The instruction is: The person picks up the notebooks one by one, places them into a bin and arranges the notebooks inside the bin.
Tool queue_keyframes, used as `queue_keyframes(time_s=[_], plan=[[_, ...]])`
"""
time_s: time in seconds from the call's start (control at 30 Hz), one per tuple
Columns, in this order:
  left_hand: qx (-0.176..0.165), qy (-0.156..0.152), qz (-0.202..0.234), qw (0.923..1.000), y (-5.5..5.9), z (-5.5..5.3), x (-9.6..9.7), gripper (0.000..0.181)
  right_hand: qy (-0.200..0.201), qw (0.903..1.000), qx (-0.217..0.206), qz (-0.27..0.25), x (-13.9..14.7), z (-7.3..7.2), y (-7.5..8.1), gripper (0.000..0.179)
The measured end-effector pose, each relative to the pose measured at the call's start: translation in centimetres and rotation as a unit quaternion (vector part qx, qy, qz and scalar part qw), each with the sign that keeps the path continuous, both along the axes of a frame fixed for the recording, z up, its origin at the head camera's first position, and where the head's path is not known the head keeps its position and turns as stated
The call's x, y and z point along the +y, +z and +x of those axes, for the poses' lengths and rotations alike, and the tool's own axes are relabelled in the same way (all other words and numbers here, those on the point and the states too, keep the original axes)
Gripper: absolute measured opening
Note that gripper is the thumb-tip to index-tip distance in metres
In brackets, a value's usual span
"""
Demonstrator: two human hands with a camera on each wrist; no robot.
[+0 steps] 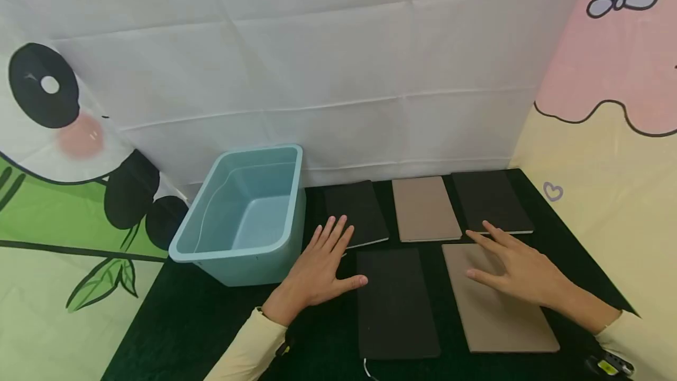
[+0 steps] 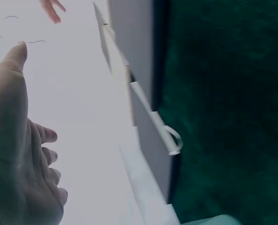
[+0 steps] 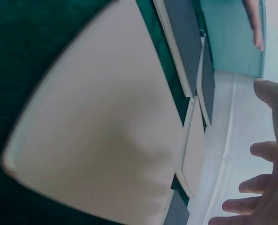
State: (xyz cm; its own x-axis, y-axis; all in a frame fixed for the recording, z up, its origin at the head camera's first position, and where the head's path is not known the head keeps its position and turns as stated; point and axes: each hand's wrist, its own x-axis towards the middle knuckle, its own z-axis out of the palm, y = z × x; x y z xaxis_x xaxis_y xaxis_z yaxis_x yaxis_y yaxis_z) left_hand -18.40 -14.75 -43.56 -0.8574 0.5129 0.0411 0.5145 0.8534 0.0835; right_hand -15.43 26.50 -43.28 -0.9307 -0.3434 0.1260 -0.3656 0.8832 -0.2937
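Observation:
My left hand (image 1: 319,269) hovers with straight fingers between the blue bin and the notebooks, holding nothing. Its fingertips overlap a black notebook (image 1: 362,207) at the back, while the thumb points at the front black notebook (image 1: 396,310), which has a white ribbon. Over the front beige notebook (image 1: 502,328) my right hand (image 1: 520,269) is spread, casting a shadow on the cover. In the right wrist view that beige notebook (image 3: 92,117) fills much of the picture, below the hand (image 3: 265,187). Behind lie another beige notebook (image 1: 425,210) and a black one (image 1: 492,199).
A light blue plastic bin (image 1: 288,257) stands left of the notebooks, with nothing in it. Dark green cloth (image 1: 211,322) covers the table. White fabric (image 1: 338,75) hangs along the back, and printed cartoon sheets (image 1: 608,163) flank both sides.

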Motion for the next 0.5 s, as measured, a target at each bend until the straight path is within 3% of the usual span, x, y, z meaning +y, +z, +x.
queue_keyframes(time_s=[0.33,0.5], plan=[[-0.002,-0.033,0.036,0.9988,4.1,1.3,-0.2,0.103,-0.008,0.9998,-0.006,-0.016,1.3,2.2,-0.8,0.077],[0.016,-0.03,0.055,0.9979,6.1,2.1,-1.1,0.102,-0.022,0.999,-0.025,-0.031,1.7,3.1,-1.5,0.077]])
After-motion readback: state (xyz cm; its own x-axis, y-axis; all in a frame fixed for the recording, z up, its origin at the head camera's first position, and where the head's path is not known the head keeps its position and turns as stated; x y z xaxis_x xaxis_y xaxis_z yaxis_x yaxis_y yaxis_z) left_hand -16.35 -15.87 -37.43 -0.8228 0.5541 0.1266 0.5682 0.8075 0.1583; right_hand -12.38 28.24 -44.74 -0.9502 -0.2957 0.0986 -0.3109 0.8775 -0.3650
